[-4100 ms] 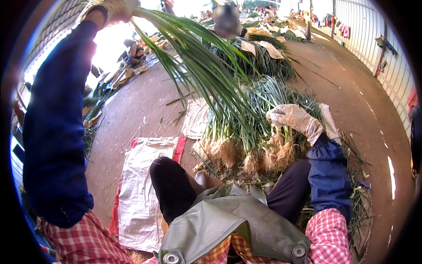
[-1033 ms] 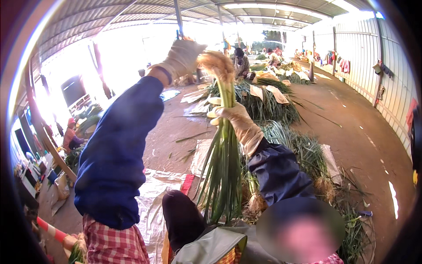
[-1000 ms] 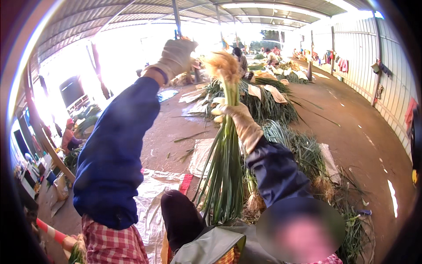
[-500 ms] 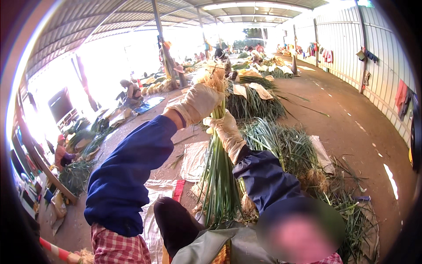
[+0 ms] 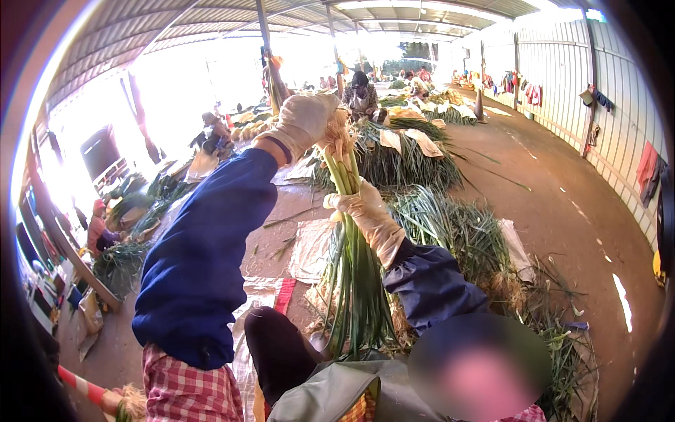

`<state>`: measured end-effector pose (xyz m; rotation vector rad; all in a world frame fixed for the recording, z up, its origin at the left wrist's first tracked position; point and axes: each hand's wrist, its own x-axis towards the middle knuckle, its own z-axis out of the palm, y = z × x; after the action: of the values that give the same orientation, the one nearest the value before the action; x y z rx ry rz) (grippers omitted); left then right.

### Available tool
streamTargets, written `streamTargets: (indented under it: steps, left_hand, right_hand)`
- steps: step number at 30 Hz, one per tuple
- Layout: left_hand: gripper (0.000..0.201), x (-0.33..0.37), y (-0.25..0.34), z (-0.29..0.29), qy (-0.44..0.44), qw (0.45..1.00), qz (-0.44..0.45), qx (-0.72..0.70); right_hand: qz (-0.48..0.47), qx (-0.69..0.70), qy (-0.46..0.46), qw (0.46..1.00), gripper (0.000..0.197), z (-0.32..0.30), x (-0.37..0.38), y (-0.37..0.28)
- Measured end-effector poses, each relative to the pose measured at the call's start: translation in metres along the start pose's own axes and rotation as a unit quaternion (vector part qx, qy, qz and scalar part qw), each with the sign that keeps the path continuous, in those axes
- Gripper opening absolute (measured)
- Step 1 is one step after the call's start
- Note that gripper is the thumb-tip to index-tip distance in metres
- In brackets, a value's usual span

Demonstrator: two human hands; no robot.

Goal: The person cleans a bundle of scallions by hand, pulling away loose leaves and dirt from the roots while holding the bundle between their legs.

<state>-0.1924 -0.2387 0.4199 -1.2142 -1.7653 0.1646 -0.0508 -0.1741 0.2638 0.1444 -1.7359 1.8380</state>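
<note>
A bunch of green onions (image 5: 355, 281) hangs upright before me, pale roots at the top and long green leaves spreading down to the ground. My right hand (image 5: 369, 218) is closed around the stalks about midway, in a dirty whitish glove. Up at the root end, my left hand (image 5: 302, 123) is gloved too and closed against the roots, its fingertips mostly hidden. Bare pale stalks show between the two hands. Beside my right forearm lies a large heap of green onions (image 5: 453, 235).
Another heap of green onions (image 5: 397, 158) lies ahead, with a person (image 5: 360, 95) behind it. Pale sacks (image 5: 311, 250) lie on the brown dirt floor. A person (image 5: 102, 228) sits at the far left. Along the right runs a metal wall (image 5: 555, 70) with clothes hanging on it.
My left hand has moved up and away from my right hand, baring more of the stalks and roots. The right hand keeps its grip. The view has shifted slightly.
</note>
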Motion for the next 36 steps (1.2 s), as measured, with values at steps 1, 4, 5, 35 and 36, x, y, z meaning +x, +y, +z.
streamTargets:
  steps: [1,4,5,35,36]
  left_hand:
    - [0.014,0.000,-0.010,0.007,0.040,0.999,-0.023,-0.003]
    - [0.008,-0.013,-0.037,0.014,0.119,0.985,-0.118,-0.047]
    - [0.013,-0.017,-0.035,0.000,0.038,0.968,-0.222,-0.112]
    - [0.034,-0.065,0.004,0.022,-0.097,0.885,-0.264,-0.371]
    - [0.033,-0.068,0.021,0.030,-0.091,0.872,-0.216,-0.430]
  right_hand:
    - [0.022,0.033,-0.020,0.999,0.043,0.000,-0.004,-0.006]
    - [0.062,0.115,-0.092,0.987,0.058,-0.009,-0.020,-0.015]
    - [0.058,0.134,-0.123,0.982,0.061,-0.019,-0.021,-0.018]
    - [0.082,0.150,-0.001,0.985,0.068,-0.049,-0.007,0.018]
    - [0.086,0.156,-0.015,0.984,0.069,-0.055,-0.008,0.021]
